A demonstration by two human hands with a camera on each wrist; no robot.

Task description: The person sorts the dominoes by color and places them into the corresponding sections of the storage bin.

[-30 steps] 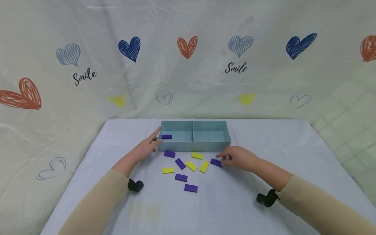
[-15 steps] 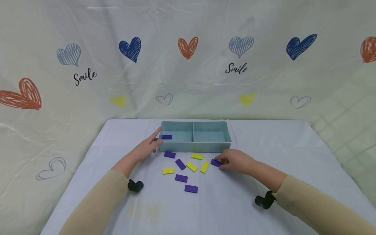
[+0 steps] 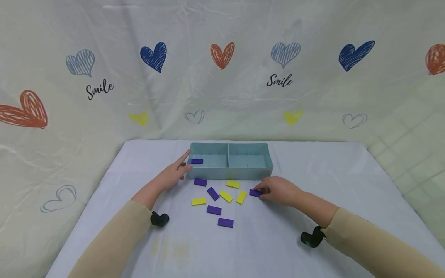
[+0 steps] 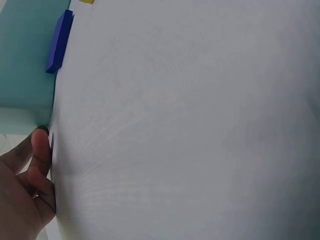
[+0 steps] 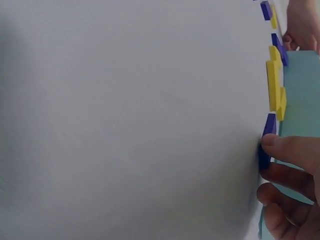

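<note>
My right hand (image 3: 281, 190) pinches a purple rectangular block (image 3: 255, 192) between thumb and fingers, just in front of the box's right end. In the right wrist view the thumb lies on that purple block (image 5: 269, 125), which rests on the cloth. My left hand (image 3: 170, 175) touches the left end of a pale blue two-compartment box (image 3: 229, 173), index finger and thumb extended against it. One purple block (image 3: 197, 161) lies in the left compartment. The right compartment holds no block.
Several purple blocks, one nearest the front (image 3: 225, 222), and several yellow blocks, one at the left (image 3: 199, 201), lie scattered on the white tablecloth (image 3: 271, 247) before the box. A heart-printed curtain (image 3: 222, 96) hangs behind the table.
My right hand has come down and left onto the purple block, its thumb and fingers closing around it. My left hand and the box have stayed in place.
</note>
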